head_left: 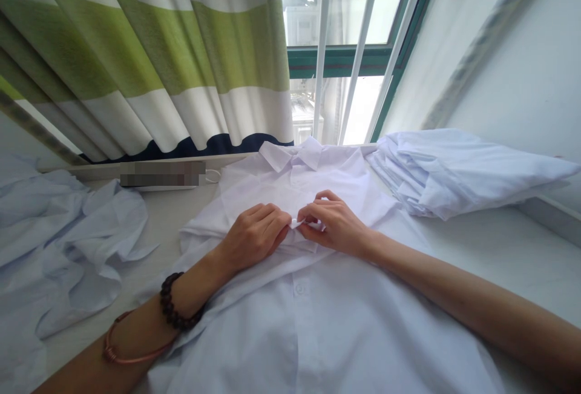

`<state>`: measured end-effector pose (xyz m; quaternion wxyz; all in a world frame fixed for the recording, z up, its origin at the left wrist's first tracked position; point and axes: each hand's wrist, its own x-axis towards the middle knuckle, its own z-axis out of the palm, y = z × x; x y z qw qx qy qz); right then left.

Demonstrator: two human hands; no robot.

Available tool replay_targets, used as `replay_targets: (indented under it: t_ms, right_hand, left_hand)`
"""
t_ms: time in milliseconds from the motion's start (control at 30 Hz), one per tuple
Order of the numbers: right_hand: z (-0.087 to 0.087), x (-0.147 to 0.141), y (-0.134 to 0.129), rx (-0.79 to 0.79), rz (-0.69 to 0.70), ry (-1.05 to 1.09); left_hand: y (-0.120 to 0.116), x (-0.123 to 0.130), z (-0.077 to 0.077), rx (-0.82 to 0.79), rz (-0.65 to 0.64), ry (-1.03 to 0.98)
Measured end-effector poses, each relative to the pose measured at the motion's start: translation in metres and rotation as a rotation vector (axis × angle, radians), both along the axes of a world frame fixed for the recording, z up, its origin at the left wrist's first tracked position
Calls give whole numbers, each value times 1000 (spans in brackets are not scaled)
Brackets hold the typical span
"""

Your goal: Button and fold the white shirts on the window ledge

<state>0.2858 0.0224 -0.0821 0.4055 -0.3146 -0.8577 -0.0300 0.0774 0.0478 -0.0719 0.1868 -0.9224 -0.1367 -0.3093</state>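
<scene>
A white button-up shirt [336,327] lies front side up before me, its collar [293,157] pointing toward the window. Over the middle of its front, my left hand [256,233] is closed, pinching the cloth along the button placket. My right hand [333,221] pinches the same strip of placket just beside it, thumb and forefinger close together. Between the fingertips a small raised bit of white cloth shows; whether a button is in it is hidden. Lower on the placket, a button [299,289] is visible. A dark bead bracelet and a copper-coloured bangle circle my left forearm.
Crumpled white garments [59,236] lie at the left. A pile of folded white shirts [467,167] rests at the right by the wall. Behind the shirt are a green-and-white curtain [154,49], a barred window [349,55] and a blurred-out long object [162,175] on the surface.
</scene>
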Motion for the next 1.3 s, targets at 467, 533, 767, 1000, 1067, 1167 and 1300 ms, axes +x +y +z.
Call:
replay_targets:
  t_ms: [467, 533, 767, 1000, 1067, 1167, 1300]
  right_hand:
    - [0, -5, -4, 247, -160, -262]
    - [1, -4, -3, 277, -155, -263]
    - [8, 1, 3, 374, -26, -241]
    - [10, 6, 4, 341, 21, -288]
    - [13, 7, 4, 319, 38, -297]
    - [25, 10, 2, 265, 55, -324]
    - [48, 13, -2, 134, 87, -388]
  left_hand:
    - [1, -1, -3, -143, -97, -106]
    - [0, -1, -5, -333, -117, -168]
    - [-2, 0, -8, -737, 26, -347]
    - [-2, -1, -5, -759, -18, -235]
    - [-3, 0, -4, -810, 23, -256]
    - [-4, 2, -2, -806, 66, -285]
    - [-8, 8, 7, -626, 83, -275]
